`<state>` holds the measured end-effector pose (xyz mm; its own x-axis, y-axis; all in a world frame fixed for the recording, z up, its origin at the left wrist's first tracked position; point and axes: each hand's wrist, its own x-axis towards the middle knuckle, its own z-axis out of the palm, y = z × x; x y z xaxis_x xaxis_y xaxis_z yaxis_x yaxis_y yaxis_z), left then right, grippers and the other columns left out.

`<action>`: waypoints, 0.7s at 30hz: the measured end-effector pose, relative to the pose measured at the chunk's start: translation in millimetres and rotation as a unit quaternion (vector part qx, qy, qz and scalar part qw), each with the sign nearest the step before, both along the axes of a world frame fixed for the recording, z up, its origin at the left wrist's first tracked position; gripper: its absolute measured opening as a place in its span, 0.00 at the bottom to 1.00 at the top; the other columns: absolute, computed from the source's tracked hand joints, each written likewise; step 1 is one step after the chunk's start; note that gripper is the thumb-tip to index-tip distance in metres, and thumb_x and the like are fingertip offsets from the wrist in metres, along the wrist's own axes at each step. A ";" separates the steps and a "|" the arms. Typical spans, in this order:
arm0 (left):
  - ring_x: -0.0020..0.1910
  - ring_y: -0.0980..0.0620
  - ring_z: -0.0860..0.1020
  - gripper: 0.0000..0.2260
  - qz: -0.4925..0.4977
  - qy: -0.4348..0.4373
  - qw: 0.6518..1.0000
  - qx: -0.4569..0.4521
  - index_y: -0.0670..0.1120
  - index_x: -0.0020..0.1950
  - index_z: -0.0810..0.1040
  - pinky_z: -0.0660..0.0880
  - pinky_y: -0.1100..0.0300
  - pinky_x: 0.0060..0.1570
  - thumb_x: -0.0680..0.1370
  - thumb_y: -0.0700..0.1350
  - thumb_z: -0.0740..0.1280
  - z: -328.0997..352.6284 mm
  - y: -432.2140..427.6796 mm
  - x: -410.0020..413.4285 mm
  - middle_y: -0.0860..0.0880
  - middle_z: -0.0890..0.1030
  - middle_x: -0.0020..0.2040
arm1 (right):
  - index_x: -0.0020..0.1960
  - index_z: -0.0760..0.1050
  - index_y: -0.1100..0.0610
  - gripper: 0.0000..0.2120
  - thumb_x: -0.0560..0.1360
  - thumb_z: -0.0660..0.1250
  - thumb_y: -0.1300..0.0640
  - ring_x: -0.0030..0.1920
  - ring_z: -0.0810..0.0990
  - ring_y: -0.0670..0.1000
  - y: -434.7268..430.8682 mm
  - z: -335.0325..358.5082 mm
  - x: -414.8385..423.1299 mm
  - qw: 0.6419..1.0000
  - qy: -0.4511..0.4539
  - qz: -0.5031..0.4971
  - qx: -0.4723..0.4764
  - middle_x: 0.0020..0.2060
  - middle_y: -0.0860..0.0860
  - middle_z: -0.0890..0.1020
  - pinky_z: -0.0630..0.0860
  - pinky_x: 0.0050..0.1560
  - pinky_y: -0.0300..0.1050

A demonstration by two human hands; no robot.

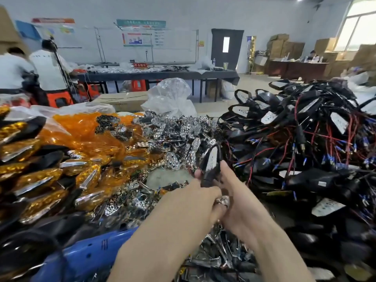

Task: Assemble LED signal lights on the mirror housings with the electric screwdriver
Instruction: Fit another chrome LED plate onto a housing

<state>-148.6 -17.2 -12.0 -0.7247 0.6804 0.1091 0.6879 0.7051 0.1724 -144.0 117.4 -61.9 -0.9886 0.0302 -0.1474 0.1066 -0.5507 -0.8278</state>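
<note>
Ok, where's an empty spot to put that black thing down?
Only one small grey patch of table, between the chrome reflectors, the orange lenses and the left hand holding the mirror housing. The wired housings crowd the right.

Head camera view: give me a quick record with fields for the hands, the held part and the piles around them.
left hand: grips the lower end of the mirror housing
right hand: holds the same housing, thumb against its right edge
held part: black, standing on end, pale insert facing the camera
left pile: orange lenses
middle pile: chrome reflectors
right pile: black housings tangled with red and black wires
</note>
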 end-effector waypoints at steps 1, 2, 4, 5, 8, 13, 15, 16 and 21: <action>0.52 0.49 0.78 0.11 -0.007 -0.028 1.000 -0.011 0.56 0.54 0.73 0.77 0.52 0.51 0.83 0.60 0.56 -0.9 0.7 0.7 0.52 0.74 0.53 | 0.58 0.83 0.60 0.28 0.74 0.65 0.38 0.48 0.86 0.55 5.5 -3.1 -1.5 1.000 -0.004 -0.017 -0.013 0.52 0.56 0.87 0.83 0.51 0.50; 0.48 0.52 0.78 0.11 -0.015 -0.062 0.998 -0.015 0.55 0.51 0.73 0.77 0.54 0.48 0.83 0.60 0.57 -1.1 -0.9 1.2 0.53 0.74 0.50 | 0.59 0.81 0.62 0.26 0.77 0.64 0.39 0.45 0.85 0.55 10.2 -4.8 -3.2 0.999 -0.001 -0.029 -0.033 0.49 0.56 0.86 0.83 0.47 0.50; 0.37 0.58 0.75 0.13 -0.035 -0.131 0.991 -0.010 0.56 0.42 0.71 0.75 0.58 0.40 0.82 0.60 0.59 0.3 -5.7 1.1 0.55 0.76 0.41 | 0.59 0.77 0.63 0.22 0.82 0.60 0.44 0.41 0.84 0.54 17.1 -5.6 -4.2 0.993 0.024 -0.058 -0.104 0.45 0.56 0.84 0.83 0.43 0.49; 0.33 0.58 0.74 0.14 -0.041 -0.158 0.987 -0.009 0.56 0.40 0.70 0.74 0.59 0.37 0.82 0.61 0.59 2.0 -8.7 1.2 0.55 0.76 0.38 | 0.59 0.75 0.63 0.19 0.82 0.59 0.47 0.41 0.84 0.53 19.8 -6.0 -3.8 0.985 0.041 -0.071 -0.153 0.45 0.56 0.84 0.84 0.44 0.49; 0.34 0.56 0.78 0.15 -0.037 -0.189 0.981 -0.023 0.55 0.39 0.69 0.77 0.55 0.39 0.81 0.62 0.59 4.7 -16.6 -1.3 0.53 0.78 0.37 | 0.53 0.78 0.63 0.16 0.80 0.59 0.51 0.44 0.84 0.55 27.5 -13.7 -1.2 0.956 0.077 -0.091 -0.269 0.47 0.57 0.83 0.84 0.48 0.51; 0.36 0.51 0.80 0.17 -0.010 -0.199 0.979 -0.049 0.50 0.40 0.71 0.75 0.57 0.36 0.81 0.61 0.59 3.8 -22.4 -3.9 0.53 0.77 0.36 | 0.51 0.78 0.61 0.15 0.79 0.60 0.50 0.40 0.79 0.53 28.3 -19.9 -0.7 0.935 0.091 -0.085 -0.331 0.47 0.56 0.80 0.79 0.42 0.49; 0.38 0.51 0.82 0.18 -0.004 -0.205 0.977 -0.050 0.49 0.41 0.71 0.77 0.55 0.36 0.81 0.61 0.59 2.3 -21.3 -4.5 0.52 0.78 0.36 | 0.55 0.75 0.59 0.17 0.80 0.60 0.46 0.37 0.76 0.51 25.8 -19.7 -2.8 0.939 0.080 -0.100 -0.318 0.44 0.53 0.78 0.76 0.39 0.45; 0.35 0.51 0.81 0.18 -0.004 -0.202 0.978 -0.048 0.49 0.41 0.71 0.77 0.55 0.36 0.81 0.61 0.59 0.9 -20.4 -5.4 0.52 0.77 0.35 | 0.57 0.75 0.58 0.18 0.80 0.61 0.44 0.35 0.74 0.49 24.7 -19.6 -4.2 0.940 0.071 -0.111 -0.314 0.42 0.52 0.77 0.75 0.37 0.43; 0.31 0.53 0.69 0.18 -0.018 -0.160 0.987 -0.023 0.50 0.41 0.70 0.69 0.56 0.35 0.81 0.62 0.57 -7.5 -21.3 -12.1 0.52 0.73 0.35 | 0.55 0.76 0.56 0.17 0.82 0.58 0.44 0.31 0.71 0.48 20.3 -18.4 -9.5 0.933 0.044 -0.151 -0.325 0.37 0.50 0.74 0.71 0.37 0.42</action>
<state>-160.7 -38.5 -19.5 -0.6920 0.7057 -0.1520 0.6289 0.6928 0.3530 -153.5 137.7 -80.3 -0.9587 0.2416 -0.1500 -0.1873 -0.9332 -0.3067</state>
